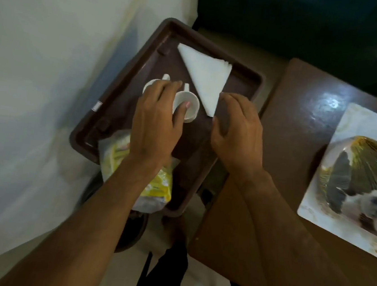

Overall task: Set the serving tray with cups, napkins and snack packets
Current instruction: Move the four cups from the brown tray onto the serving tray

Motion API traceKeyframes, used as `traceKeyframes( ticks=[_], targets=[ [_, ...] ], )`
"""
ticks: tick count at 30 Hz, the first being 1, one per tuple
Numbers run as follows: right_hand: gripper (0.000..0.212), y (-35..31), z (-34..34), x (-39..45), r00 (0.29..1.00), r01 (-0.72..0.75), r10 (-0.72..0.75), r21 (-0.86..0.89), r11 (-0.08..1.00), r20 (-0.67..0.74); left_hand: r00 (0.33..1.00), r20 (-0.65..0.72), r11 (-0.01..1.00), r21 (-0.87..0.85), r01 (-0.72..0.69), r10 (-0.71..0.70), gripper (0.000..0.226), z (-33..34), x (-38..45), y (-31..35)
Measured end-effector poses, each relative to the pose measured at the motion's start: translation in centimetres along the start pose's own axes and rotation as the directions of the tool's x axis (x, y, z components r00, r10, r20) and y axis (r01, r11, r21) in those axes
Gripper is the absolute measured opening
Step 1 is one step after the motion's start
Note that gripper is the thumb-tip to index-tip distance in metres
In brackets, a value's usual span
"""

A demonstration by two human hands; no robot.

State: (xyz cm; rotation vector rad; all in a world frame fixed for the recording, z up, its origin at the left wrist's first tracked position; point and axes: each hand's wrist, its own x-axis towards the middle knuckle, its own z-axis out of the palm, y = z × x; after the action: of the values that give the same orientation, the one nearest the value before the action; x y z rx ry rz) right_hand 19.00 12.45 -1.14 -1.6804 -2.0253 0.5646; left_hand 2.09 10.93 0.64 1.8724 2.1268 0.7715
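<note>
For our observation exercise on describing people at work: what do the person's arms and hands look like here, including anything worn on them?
Both arms are bare along all that shows, with no sleeves in view. The left hand and right hand wear no gloves, and no rings, watch or bracelet show on the fingers or wrists. The one fingernail seen clearly, on the left hand, is short and plain. No markings or bandages are visible.

My left hand [156, 120] reaches forward, fingers spread, thumb extended; my right hand [237, 127] hovers with fingers loosely curled.

Brown serving tray [248, 79] on a dark stool [130, 230], brown table [289, 135] beside it bearing a white plate [354, 119]
</note>
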Motion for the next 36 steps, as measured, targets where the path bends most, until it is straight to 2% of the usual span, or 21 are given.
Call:
traceKeyframes(
  ticks=[6,11,17,23,28,33,36],
  targets=[
    [0.068,-3.5,3.0,3.5,0.982,0.006,-0.014,0.041,0.999,0.186,0.990,0.138,0.998,0.067,0.012,-0.022,0.040,-0.8,3.4,-4.9],
    [0.083,-4.3,4.5,4.6,0.946,0.056,-0.055,0.006,0.998,0.320,0.972,0.234,1.000,0.016,0.003,-0.006,0.046,-0.5,4.2,-6.4],
    [0.078,-3.8,4.7,5.4,0.924,0.121,-0.094,-0.051,0.991,0.372,0.972,0.235,0.999,0.021,0.026,-0.030,0.047,-0.6,4.9,-7.6],
    [0.076,-3.4,4.5,5.3,0.968,0.050,-0.037,-0.046,0.998,0.247,0.976,0.165,0.989,-0.023,0.148,-0.142,0.035,-1.5,4.6,-8.2],
    [0.035,-3.5,5.2,4.5,0.999,-0.028,0.029,-0.051,0.998,0.015,0.961,0.090,0.952,-0.141,0.273,-0.262,0.026,-1.1,3.6,-8.8],
    [0.018,-4.7,5.7,3.4,0.973,-0.212,0.211,0.005,0.977,-0.094,0.925,0.077,0.914,-0.145,0.379,-0.372,0.025,-1.3,2.2,-8.3],
    [0.006,-5.9,5.9,3.0,0.929,-0.347,0.356,0.102,0.933,-0.100,0.913,0.100,0.896,-0.178,0.406,-0.395,0.024,-1.2,1.2,-8.4]
  ],
)
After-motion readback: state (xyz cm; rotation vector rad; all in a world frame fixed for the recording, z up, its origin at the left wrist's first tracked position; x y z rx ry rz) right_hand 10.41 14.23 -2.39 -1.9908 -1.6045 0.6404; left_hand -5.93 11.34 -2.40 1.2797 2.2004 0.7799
